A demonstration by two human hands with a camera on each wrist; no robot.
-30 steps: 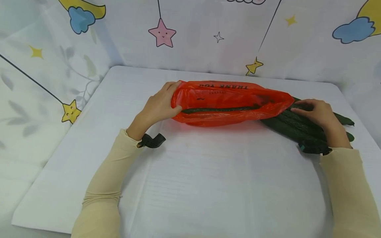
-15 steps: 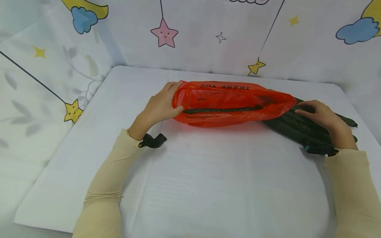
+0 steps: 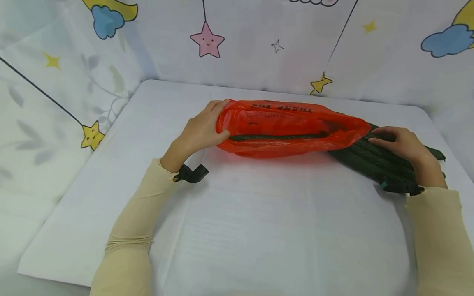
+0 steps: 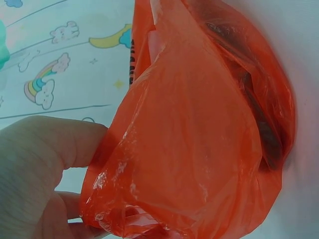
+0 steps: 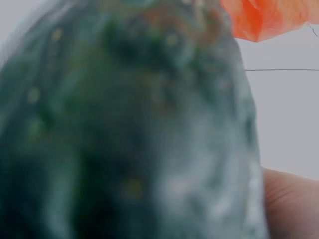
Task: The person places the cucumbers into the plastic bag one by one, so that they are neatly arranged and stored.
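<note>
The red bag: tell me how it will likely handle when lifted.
The red bag looks floppy: its thin, see-through film is wrinkled. It will probably sag under the cucumber lying inside. Lifted only by the left hand at one end, it may tip toward the other.

Long beige sleeves (image 3: 126,238), the left creased, end beside black wrist straps (image 3: 191,174).

A white tabletop (image 3: 252,230) bears a red bag (image 3: 285,147) and green cucumbers (image 3: 364,159).
</note>
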